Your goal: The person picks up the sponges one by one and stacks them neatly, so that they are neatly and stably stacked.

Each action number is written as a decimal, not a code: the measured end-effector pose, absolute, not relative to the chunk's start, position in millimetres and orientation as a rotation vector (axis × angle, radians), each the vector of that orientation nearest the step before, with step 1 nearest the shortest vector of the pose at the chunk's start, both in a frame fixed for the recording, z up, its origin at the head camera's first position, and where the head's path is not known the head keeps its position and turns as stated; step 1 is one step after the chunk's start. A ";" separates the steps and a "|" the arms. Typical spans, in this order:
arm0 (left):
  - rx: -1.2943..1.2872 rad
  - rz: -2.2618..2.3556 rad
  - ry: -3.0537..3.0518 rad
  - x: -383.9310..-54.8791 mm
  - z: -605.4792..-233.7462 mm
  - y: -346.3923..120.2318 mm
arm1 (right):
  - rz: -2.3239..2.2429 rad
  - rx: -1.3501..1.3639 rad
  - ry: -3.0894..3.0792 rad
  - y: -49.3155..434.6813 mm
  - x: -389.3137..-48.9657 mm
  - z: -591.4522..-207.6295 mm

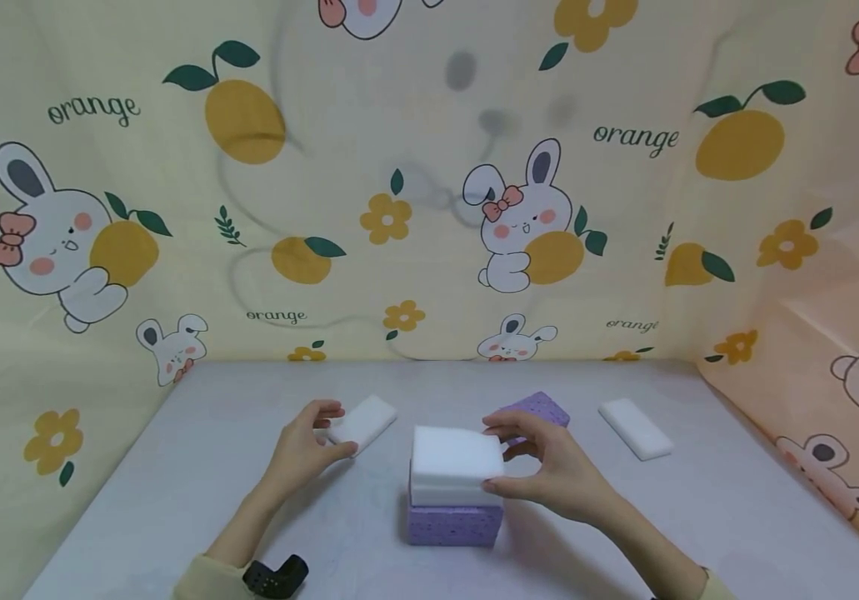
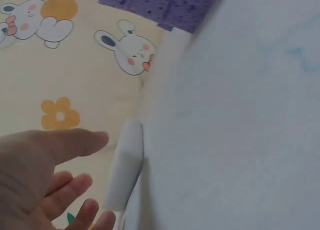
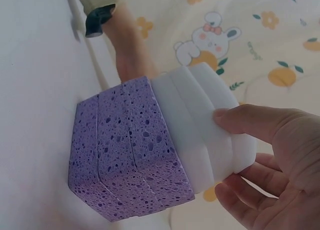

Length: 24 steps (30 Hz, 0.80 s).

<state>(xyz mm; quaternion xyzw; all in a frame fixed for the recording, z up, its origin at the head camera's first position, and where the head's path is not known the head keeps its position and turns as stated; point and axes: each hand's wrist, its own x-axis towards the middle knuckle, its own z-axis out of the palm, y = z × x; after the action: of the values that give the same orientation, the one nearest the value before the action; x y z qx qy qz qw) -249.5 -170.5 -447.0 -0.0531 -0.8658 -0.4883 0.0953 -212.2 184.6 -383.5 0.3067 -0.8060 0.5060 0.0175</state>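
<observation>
A stack of purple sponges (image 3: 125,150) with white sponges (image 1: 456,467) on top stands near the middle of the table. The thumb and fingers of my right hand (image 1: 556,471) pinch the upper white layers from opposite sides; the right wrist view shows three layers of each colour. My left hand (image 1: 305,446) hovers beside a lone white sponge (image 1: 369,421), its fingers apart and curved. In the left wrist view the thumb and fingers (image 2: 80,142) are close to that white sponge (image 2: 126,165), with nothing held between them.
Behind the right hand lies another purple sponge (image 1: 541,407), partly hidden. Farther right is a white sponge (image 1: 635,429) lying flat. A patterned cloth (image 1: 429,250) with rabbits and oranges rises at the back and sides of the white table (image 1: 197,467).
</observation>
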 end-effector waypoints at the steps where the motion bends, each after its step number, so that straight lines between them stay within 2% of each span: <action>1: -0.146 -1.450 -2.559 -249.6 -448.2 -169.9 | 1.573 0.955 -2.504 184.5 -212.3 -383.7; 24: 0.031 -1.496 -2.540 -252.5 -457.9 -164.1 | 1.578 0.954 -2.493 184.1 -212.2 -384.6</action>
<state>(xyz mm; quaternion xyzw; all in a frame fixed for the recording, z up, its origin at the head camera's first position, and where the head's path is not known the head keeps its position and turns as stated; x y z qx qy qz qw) -252.5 -164.1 -457.9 0.0104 -0.8576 -0.5051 0.0965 -212.2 184.1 -384.6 0.3077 -0.8038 0.5087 0.0203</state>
